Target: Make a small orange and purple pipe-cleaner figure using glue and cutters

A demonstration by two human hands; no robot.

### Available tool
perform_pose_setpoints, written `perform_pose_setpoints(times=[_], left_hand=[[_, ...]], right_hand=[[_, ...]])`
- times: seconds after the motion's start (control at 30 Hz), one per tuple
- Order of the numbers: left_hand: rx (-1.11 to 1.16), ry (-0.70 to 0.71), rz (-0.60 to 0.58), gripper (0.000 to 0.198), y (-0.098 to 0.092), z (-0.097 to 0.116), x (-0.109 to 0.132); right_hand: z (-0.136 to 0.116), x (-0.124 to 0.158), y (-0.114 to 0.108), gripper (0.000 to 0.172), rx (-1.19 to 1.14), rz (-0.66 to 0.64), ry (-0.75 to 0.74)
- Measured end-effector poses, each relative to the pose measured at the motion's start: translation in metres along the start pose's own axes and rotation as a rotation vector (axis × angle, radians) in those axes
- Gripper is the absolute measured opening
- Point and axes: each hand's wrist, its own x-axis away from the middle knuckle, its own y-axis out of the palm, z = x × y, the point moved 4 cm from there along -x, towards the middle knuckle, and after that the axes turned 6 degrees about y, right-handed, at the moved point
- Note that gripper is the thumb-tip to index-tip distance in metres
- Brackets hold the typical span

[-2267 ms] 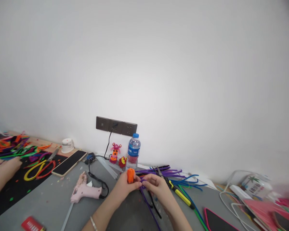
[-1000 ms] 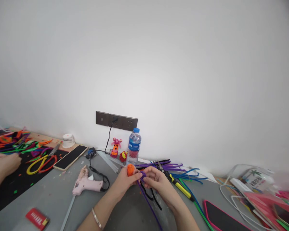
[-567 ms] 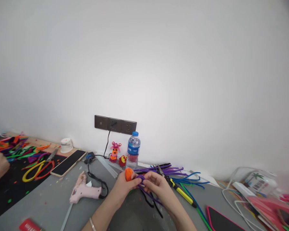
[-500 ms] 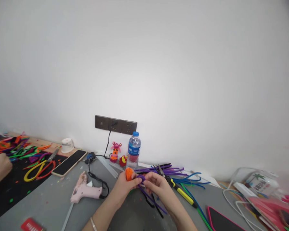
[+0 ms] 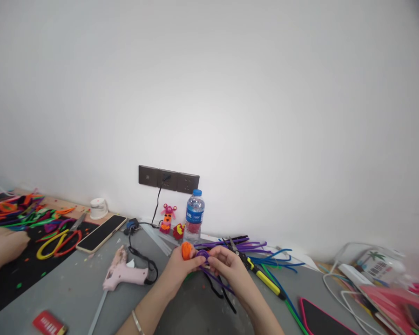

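Over the grey table, my left hand (image 5: 177,272) is closed around an orange wound pipe cleaner piece (image 5: 186,251). Its thumb also presses on a purple pipe cleaner (image 5: 203,254), which is coiled at the top. My right hand (image 5: 230,269) pinches the same purple pipe cleaner from the other side, fingertips close to the left thumb. Black pipe cleaner ends (image 5: 229,301) hang below the two hands; where they join is hidden. Just behind the hands stands a water bottle (image 5: 194,216), with small pink-and-orange and red-and-yellow figures beside it.
To the left lie a pink glue gun (image 5: 125,274), a phone (image 5: 102,233), scissors (image 5: 61,242) and a red lighter (image 5: 49,323). Yellow-handled pliers (image 5: 261,277) and loose pipe cleaners (image 5: 275,259) are on the right. Another person's hand (image 5: 7,244) is at the far left.
The purple pipe cleaner's loose tail has drawn in toward my right hand, and its coil is turned a little. The other person's hand has moved right.
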Motion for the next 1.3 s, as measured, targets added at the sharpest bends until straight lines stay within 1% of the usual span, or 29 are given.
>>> perform_pose_setpoints(times=[0.07,0.27,0.43,0.5,0.6,0.7,0.8,0.87,0.93,1.07,1.2,1.3], left_hand=[[-0.005,0.010,0.004,0.053,0.000,0.001,0.000],[-0.007,-0.039,-0.009,0.050,0.001,0.005,0.003],[-0.062,0.046,-0.025,0.049,-0.001,0.005,0.000],[-0.093,0.071,-0.024,0.047,-0.004,0.002,-0.002],[-0.079,0.089,-0.015,0.046,-0.006,0.000,-0.004],[-0.034,0.061,-0.021,0.048,-0.003,0.003,-0.001],[0.002,-0.008,-0.014,0.047,0.000,0.005,0.002],[0.041,-0.024,-0.016,0.045,0.002,0.005,0.002],[0.067,0.000,-0.020,0.042,0.002,0.003,0.001],[-0.032,0.059,-0.001,0.039,-0.002,-0.002,-0.003],[-0.067,0.064,-0.055,0.043,-0.004,-0.003,-0.005],[-0.049,0.055,-0.044,0.049,-0.004,-0.003,-0.005]], right_hand=[[0.001,0.001,0.001,0.043,0.011,-0.017,0.009],[0.001,0.002,-0.001,0.044,0.054,-0.012,0.024],[0.002,0.003,0.000,0.045,0.038,-0.046,0.040],[0.003,0.002,0.003,0.041,0.003,-0.051,0.032],[0.005,0.001,0.007,0.037,-0.051,-0.031,0.020],[0.007,-0.001,0.008,0.036,-0.088,0.000,0.005],[0.008,-0.002,0.006,0.038,-0.126,0.019,0.013],[0.007,-0.002,0.004,0.038,-0.100,0.022,0.019],[0.007,-0.001,0.002,0.039,-0.021,0.015,0.018],[0.008,-0.001,0.002,0.039,0.086,-0.008,0.038],[0.010,0.000,0.004,0.037,0.061,-0.027,0.052],[0.012,-0.001,0.005,0.037,0.004,-0.035,0.047]])
